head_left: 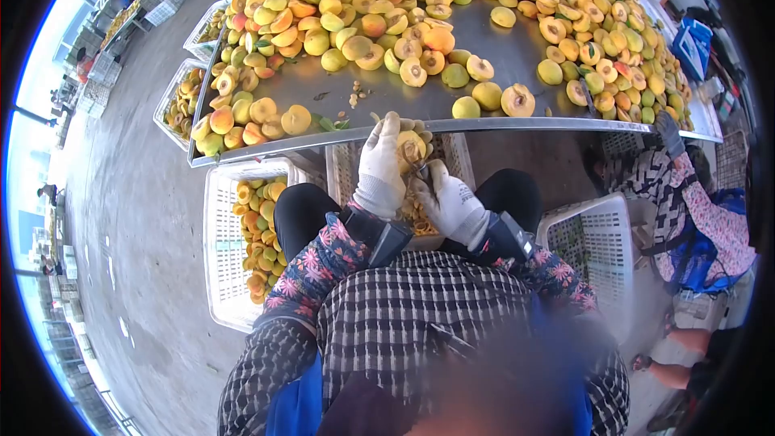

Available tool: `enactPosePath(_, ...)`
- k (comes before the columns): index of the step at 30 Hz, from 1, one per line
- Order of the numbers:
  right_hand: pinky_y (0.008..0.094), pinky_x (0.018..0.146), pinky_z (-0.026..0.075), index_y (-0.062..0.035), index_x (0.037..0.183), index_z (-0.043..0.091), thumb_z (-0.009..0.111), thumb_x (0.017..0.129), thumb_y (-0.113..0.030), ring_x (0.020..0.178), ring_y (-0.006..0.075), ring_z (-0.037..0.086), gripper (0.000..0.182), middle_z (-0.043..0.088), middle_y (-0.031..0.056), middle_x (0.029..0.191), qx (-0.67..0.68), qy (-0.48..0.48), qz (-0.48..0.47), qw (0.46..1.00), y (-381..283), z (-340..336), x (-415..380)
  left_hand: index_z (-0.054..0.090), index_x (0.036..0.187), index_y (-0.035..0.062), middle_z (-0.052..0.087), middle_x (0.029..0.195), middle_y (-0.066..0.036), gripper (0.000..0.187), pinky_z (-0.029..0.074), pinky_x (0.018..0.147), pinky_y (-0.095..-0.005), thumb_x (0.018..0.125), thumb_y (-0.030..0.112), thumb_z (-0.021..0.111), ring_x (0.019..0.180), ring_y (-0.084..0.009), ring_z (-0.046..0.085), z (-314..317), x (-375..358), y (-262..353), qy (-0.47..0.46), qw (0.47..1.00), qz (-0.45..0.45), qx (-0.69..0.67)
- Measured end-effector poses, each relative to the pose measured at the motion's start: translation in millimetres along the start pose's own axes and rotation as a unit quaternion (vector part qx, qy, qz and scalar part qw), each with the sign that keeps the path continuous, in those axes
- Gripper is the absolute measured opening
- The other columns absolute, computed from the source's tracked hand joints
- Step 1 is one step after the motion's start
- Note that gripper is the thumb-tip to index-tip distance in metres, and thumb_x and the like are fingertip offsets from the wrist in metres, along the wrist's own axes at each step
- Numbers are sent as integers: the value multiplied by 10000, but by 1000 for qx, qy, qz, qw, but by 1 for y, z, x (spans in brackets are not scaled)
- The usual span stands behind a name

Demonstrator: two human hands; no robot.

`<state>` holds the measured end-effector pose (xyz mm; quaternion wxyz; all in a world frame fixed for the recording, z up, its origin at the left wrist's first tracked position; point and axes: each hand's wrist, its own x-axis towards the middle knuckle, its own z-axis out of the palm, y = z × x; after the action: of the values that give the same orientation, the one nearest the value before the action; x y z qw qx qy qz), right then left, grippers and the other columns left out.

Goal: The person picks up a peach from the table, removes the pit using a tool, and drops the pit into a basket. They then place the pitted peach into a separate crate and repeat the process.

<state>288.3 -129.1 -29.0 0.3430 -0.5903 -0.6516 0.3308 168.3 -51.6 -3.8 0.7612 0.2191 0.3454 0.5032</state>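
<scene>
My left hand (383,165), in a white glove, is closed around a cut yellow fruit (411,148) just below the metal table's front edge. To its right, my right hand (454,203), also gloved, has its fingers pinched together close under the fruit. A small dark tool seems to be in that pinch, but it is too small to name. Below both hands stands a crate (345,163) with small pieces in it. Whole and halved fruits (355,0) are heaped on the metal table (339,85).
A white crate (222,274) with fruit stands at my left, another white crate (601,246) at my right. Further crates (173,105) adjoin the table's left side. A person in a pink floral sleeve (722,218) sits at the right, a gloved hand at the table corner.
</scene>
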Motion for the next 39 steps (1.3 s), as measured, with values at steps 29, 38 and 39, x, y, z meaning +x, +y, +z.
enactPosePath(29,225,344,234,-79,968,540,428,1013,-423,356,81,300,365,360,-45,544,728,-289,231,577,7,-26,-7,542,986,58,632,987,-133,383,575,735,-429,957,440,552,884,-305,661,9,7,7,-81,988,-117,61)
enactPosePath(38,366,645,460,-55,1137,488,477,985,-345,731,266,603,327,598,121,796,195,-271,138,932,29,-10,-21,670,1022,-9,704,930,-66,268,518,771,-299,912,235,661,829,-161,652,-77,18,119,85,696,242,670)
enactPosePath(39,418,756,480,-40,1178,480,475,980,-328,856,346,637,350,641,190,878,58,-267,100,957,31,-7,-25,679,1047,48,677,1059,-132,302,490,866,-384,855,281,691,1006,-275,630,-78,11,137,122,633,211,735)
